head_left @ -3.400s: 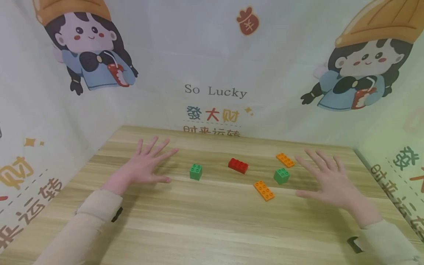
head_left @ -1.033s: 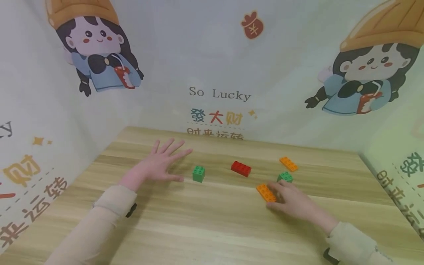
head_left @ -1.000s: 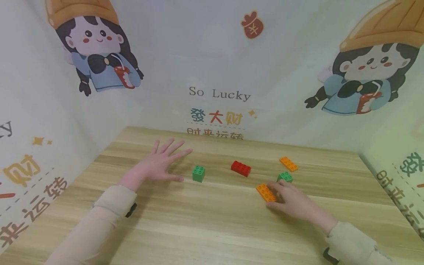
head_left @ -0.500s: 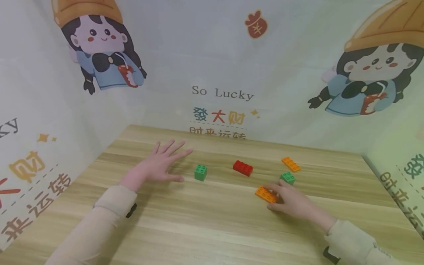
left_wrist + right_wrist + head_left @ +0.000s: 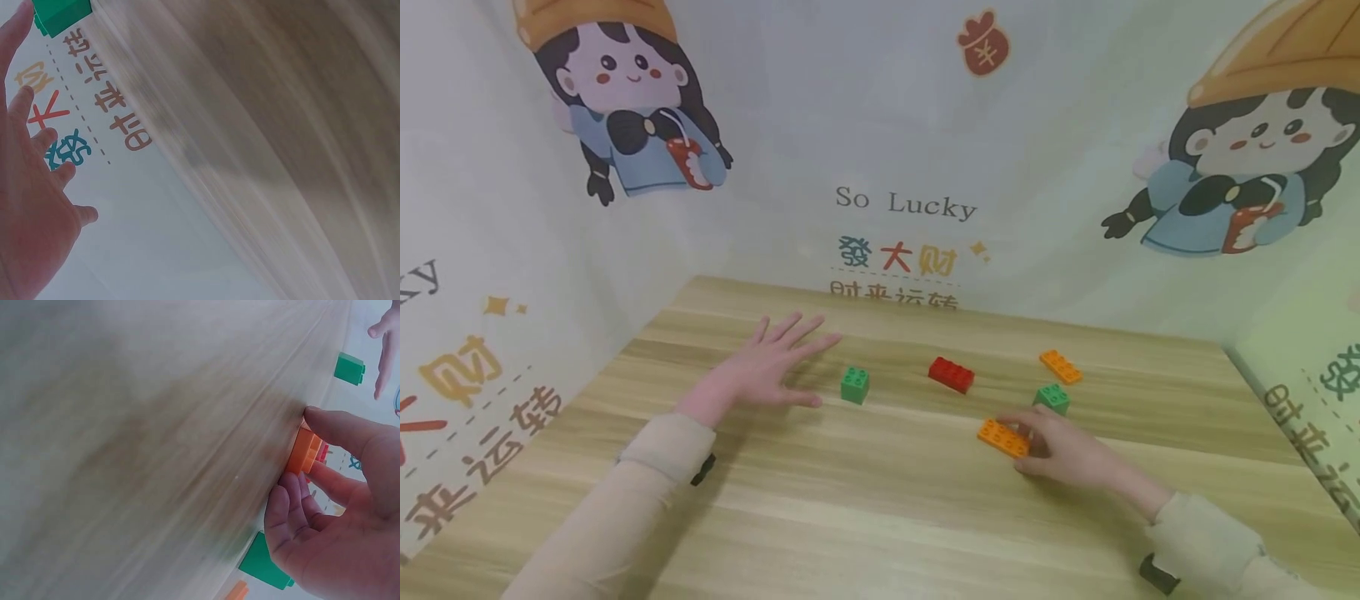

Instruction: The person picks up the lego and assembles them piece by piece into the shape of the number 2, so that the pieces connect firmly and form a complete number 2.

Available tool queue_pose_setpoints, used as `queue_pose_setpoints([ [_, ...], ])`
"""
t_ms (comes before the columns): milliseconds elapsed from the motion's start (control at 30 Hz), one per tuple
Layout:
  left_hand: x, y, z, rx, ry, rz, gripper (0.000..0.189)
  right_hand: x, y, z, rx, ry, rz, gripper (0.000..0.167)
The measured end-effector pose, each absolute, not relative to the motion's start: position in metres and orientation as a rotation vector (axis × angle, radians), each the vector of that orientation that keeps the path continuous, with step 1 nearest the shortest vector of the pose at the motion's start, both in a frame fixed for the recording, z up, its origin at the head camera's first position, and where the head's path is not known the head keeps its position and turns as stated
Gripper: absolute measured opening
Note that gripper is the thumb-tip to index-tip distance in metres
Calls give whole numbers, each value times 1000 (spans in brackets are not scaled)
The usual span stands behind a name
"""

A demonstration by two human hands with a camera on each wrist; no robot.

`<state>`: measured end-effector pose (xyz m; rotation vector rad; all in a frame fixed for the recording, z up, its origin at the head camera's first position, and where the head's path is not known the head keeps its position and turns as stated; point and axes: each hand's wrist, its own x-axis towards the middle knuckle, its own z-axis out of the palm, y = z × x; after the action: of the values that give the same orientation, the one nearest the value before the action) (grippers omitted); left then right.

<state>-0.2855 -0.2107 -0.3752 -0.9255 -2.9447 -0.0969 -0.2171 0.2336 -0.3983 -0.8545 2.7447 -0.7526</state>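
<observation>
An orange 2x4 toy building brick (image 5: 997, 436), flat with studs up, lies on the table. My right hand (image 5: 1071, 450) has curled fingers and thumb around its right end, covering part of it. In the right wrist view, the orange brick (image 5: 302, 450) shows between thumb and fingers, low at the tabletop. Just behind this hand sits a green brick (image 5: 1052, 397), partly covered by it. On the left, my left hand (image 5: 763, 367) holds nothing, fingers spread, its thumb pointing toward another green brick (image 5: 853, 385).
A red brick (image 5: 951, 374) lies between the two green ones, farther back. Behind the right green brick is a second flat orange brick (image 5: 1061, 366). The wooden table (image 5: 850, 517) meets a printed white cloth (image 5: 760, 233) at its back and sides.
My right hand has come in from the right to the near orange brick, which has turned to lie more crosswise. The left hand has shifted slightly right, still spread.
</observation>
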Motion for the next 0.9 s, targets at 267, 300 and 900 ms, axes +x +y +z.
queue_pose_setpoints([
  [267,-285,-210,-373,-942,-2930,-103,94,-216,237,-393,-870,2651,-884,56],
  [300,-284,-211,-373,-947,-2928,-109,94,-215,238,-393,-878,2635,-904,55],
  [900,-279,-202,-371,-962,-2951,-137,92,-224,247,-402,-815,2473,-1010,58],
])
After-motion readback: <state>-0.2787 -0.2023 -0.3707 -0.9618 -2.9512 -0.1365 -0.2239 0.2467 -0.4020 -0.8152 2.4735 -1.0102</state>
